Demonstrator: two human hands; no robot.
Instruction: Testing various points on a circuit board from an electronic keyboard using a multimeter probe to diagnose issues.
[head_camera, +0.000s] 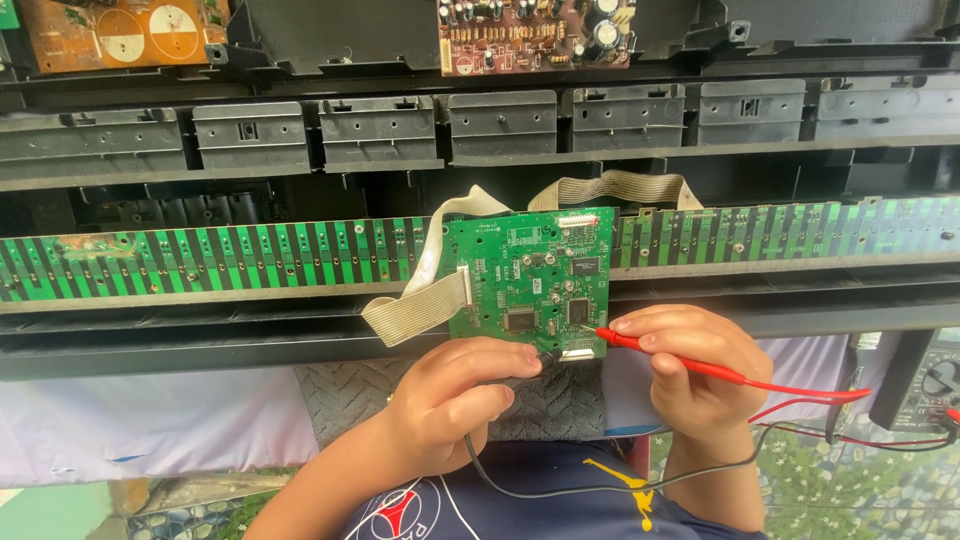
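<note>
Pinching fingers (640, 335) closed around red probe (690, 365) on green board (530, 275)

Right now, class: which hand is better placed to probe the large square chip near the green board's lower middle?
Probably the right hand: its red probe tip sits just beside the square chip. The left hand holds the black probe lower, at the green board edge.

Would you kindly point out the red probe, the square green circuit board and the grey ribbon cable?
red probe (668, 357), head view, on its red shaft.
square green circuit board (528, 275), head view, board centre.
grey ribbon cable (415, 310), head view, flat lower band.
</note>
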